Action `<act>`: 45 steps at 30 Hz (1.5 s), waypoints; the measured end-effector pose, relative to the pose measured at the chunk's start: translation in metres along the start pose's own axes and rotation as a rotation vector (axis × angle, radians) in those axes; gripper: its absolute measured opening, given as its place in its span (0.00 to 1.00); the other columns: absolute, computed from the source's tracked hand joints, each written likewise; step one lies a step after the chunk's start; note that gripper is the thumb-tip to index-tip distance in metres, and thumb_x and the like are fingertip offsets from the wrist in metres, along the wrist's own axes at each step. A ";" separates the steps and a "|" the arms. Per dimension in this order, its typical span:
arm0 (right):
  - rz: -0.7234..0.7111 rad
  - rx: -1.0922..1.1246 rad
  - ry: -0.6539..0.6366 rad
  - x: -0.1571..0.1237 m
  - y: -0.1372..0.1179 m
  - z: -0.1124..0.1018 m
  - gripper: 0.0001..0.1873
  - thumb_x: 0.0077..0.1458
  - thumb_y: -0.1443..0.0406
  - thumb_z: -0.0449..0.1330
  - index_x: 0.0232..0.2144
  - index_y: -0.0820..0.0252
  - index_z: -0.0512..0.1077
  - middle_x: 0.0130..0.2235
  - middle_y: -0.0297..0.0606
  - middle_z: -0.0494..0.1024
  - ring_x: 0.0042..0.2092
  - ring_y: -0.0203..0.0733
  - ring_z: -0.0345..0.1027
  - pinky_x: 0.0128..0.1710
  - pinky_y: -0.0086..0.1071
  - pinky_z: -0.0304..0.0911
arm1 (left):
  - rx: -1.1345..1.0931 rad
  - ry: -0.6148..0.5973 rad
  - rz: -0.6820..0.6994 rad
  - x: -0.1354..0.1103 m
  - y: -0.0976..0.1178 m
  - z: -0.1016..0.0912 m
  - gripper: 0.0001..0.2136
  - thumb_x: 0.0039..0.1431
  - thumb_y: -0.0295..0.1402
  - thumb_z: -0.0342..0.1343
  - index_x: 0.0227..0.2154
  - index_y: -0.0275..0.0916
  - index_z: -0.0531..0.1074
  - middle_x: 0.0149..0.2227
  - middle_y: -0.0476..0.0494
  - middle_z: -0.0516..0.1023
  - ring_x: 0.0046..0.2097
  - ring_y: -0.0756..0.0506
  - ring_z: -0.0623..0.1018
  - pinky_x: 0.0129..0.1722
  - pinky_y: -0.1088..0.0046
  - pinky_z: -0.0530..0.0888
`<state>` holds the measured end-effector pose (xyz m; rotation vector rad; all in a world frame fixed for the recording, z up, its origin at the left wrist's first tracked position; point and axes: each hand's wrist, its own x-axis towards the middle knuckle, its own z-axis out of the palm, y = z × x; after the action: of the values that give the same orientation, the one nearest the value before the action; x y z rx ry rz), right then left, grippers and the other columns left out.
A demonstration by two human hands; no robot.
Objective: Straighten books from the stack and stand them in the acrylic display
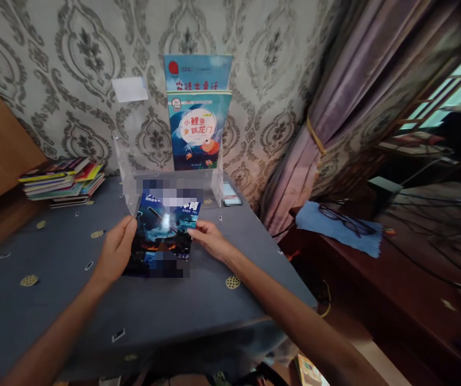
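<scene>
A dark blue book [162, 230] with a glowing cover picture is held by its two side edges, tilted above the table. My left hand [116, 249] grips its left edge, the thumb along the side. On the right edge, the thumb and fingers of my right hand [210, 239] pinch the cover. Just behind the book stands a clear plastic book rack [128, 166], partly hidden by it. In the rack's right side a blue picture book [198, 128] with an orange fish stands upright, and a taller blue book [198, 69] shows behind it.
A pile of books [64, 182] lies on the table at the back left. A white label [129, 89] tops the rack's left side. The patterned tablecloth [65, 257] ends at the right, beside a curtain [295, 177] and a brown desk with glasses [345, 219] on a blue cloth [314, 225].
</scene>
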<state>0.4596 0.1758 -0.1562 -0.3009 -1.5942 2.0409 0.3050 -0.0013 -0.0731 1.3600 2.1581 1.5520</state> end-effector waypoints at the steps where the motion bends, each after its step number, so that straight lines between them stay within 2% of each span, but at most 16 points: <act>1: 0.008 0.010 -0.007 0.000 -0.002 0.002 0.22 0.45 0.50 0.71 0.35 0.59 0.78 0.32 0.33 0.79 0.31 0.33 0.68 0.33 0.27 0.64 | -0.115 0.010 -0.060 0.002 -0.006 0.006 0.21 0.59 0.54 0.49 0.23 0.42 0.60 0.22 0.53 0.64 0.27 0.49 0.66 0.28 0.75 0.66; 4: 0.049 -0.026 -0.013 0.003 -0.005 0.002 0.21 0.48 0.49 0.68 0.32 0.60 0.77 0.26 0.29 0.75 0.24 0.30 0.63 0.26 0.25 0.61 | -0.376 -0.011 -0.247 0.004 -0.035 0.023 0.23 0.50 0.59 0.55 0.27 0.41 0.65 0.23 0.53 0.69 0.27 0.49 0.69 0.29 0.74 0.68; 5: 0.071 -0.063 -0.017 0.004 -0.004 0.000 0.21 0.48 0.48 0.68 0.31 0.61 0.77 0.25 0.29 0.74 0.23 0.29 0.61 0.24 0.25 0.60 | -0.374 -0.047 -0.292 0.005 -0.045 0.026 0.24 0.48 0.60 0.55 0.27 0.41 0.65 0.22 0.53 0.69 0.25 0.49 0.69 0.27 0.74 0.68; 7: 0.113 -0.181 0.000 0.007 -0.001 -0.006 0.20 0.50 0.49 0.67 0.29 0.61 0.76 0.23 0.28 0.72 0.21 0.30 0.60 0.21 0.25 0.59 | -0.194 -0.149 -0.311 0.004 -0.065 0.028 0.22 0.53 0.58 0.51 0.25 0.41 0.65 0.19 0.54 0.66 0.22 0.49 0.68 0.24 0.74 0.66; 10: 0.159 -0.488 0.128 0.010 0.006 -0.015 0.15 0.50 0.54 0.68 0.26 0.61 0.74 0.19 0.27 0.70 0.20 0.31 0.61 0.20 0.25 0.58 | 0.290 -0.242 -0.152 0.004 -0.082 0.022 0.17 0.62 0.47 0.45 0.26 0.41 0.66 0.20 0.51 0.69 0.24 0.47 0.72 0.26 0.73 0.66; 13: 0.175 -0.745 0.233 0.011 0.011 -0.019 0.10 0.49 0.61 0.69 0.27 0.61 0.73 0.18 0.26 0.70 0.19 0.33 0.64 0.20 0.25 0.58 | 0.611 -0.223 0.024 0.006 -0.085 0.017 0.13 0.66 0.40 0.42 0.33 0.42 0.69 0.29 0.47 0.76 0.33 0.44 0.76 0.33 0.71 0.68; 20: 0.195 -0.748 0.203 0.011 0.012 -0.021 0.10 0.51 0.60 0.67 0.34 0.61 0.74 0.20 0.27 0.72 0.19 0.34 0.65 0.19 0.26 0.60 | 0.706 -0.232 0.209 0.026 -0.089 0.036 0.12 0.67 0.34 0.43 0.45 0.39 0.71 0.47 0.39 0.76 0.50 0.40 0.75 0.49 0.62 0.72; 23: 0.178 -0.950 0.209 0.008 0.006 -0.018 0.08 0.53 0.63 0.66 0.36 0.60 0.76 0.23 0.30 0.75 0.26 0.38 0.71 0.26 0.28 0.63 | 0.758 -0.240 0.246 0.033 -0.095 0.043 0.13 0.67 0.32 0.43 0.47 0.38 0.71 0.51 0.37 0.76 0.52 0.39 0.74 0.52 0.59 0.71; 26: 0.141 -1.254 0.237 0.007 -0.002 -0.006 0.12 0.57 0.64 0.63 0.45 0.57 0.75 0.31 0.36 0.80 0.36 0.45 0.75 0.36 0.32 0.65 | 0.792 -0.226 0.269 0.034 -0.102 0.046 0.14 0.68 0.31 0.43 0.49 0.38 0.72 0.52 0.36 0.76 0.52 0.38 0.75 0.51 0.58 0.71; 28: 0.071 -1.368 0.194 0.011 -0.004 0.006 0.15 0.61 0.65 0.59 0.50 0.57 0.73 0.40 0.41 0.81 0.44 0.47 0.75 0.42 0.34 0.66 | 0.788 -0.211 0.278 0.034 -0.106 0.047 0.15 0.68 0.31 0.42 0.50 0.39 0.72 0.53 0.36 0.76 0.52 0.38 0.75 0.51 0.58 0.71; 31: -0.126 -1.384 -0.012 0.027 0.003 0.028 0.17 0.64 0.69 0.53 0.54 0.59 0.70 0.52 0.46 0.77 0.54 0.48 0.70 0.52 0.38 0.64 | 0.778 -0.209 0.285 0.033 -0.108 0.046 0.16 0.68 0.31 0.42 0.50 0.40 0.72 0.53 0.36 0.76 0.52 0.38 0.75 0.50 0.58 0.71; 34: -0.277 -1.315 -0.211 0.051 0.018 0.047 0.23 0.63 0.74 0.50 0.59 0.64 0.65 0.57 0.49 0.73 0.59 0.45 0.66 0.58 0.37 0.60 | 0.795 -0.234 0.296 0.034 -0.109 0.045 0.15 0.68 0.31 0.42 0.49 0.39 0.73 0.50 0.36 0.77 0.51 0.38 0.75 0.50 0.58 0.71; 37: -0.306 -1.322 -0.262 0.068 0.032 0.059 0.24 0.60 0.76 0.51 0.58 0.70 0.64 0.56 0.53 0.73 0.57 0.48 0.67 0.58 0.39 0.60 | 0.817 -0.258 0.306 0.034 -0.108 0.044 0.15 0.67 0.30 0.42 0.46 0.37 0.74 0.48 0.35 0.78 0.49 0.38 0.76 0.48 0.58 0.71; 41: -0.318 -1.342 -0.261 0.071 0.036 0.054 0.22 0.60 0.76 0.51 0.56 0.69 0.65 0.55 0.55 0.73 0.56 0.49 0.68 0.57 0.41 0.61 | 0.787 -0.260 0.307 0.034 -0.108 0.043 0.16 0.67 0.30 0.42 0.48 0.37 0.74 0.51 0.35 0.78 0.51 0.37 0.76 0.49 0.57 0.72; 45: -0.288 -1.396 -0.223 0.060 0.027 0.028 0.22 0.62 0.76 0.48 0.57 0.65 0.66 0.59 0.52 0.71 0.59 0.47 0.66 0.60 0.41 0.58 | 0.768 -0.245 0.291 0.035 -0.108 0.044 0.18 0.68 0.30 0.42 0.52 0.37 0.73 0.55 0.35 0.76 0.54 0.36 0.75 0.52 0.55 0.71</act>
<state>0.3891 0.1801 -0.1654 -0.2776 -2.7530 0.4743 0.2485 0.0485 -0.1688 2.0130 2.5775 0.5323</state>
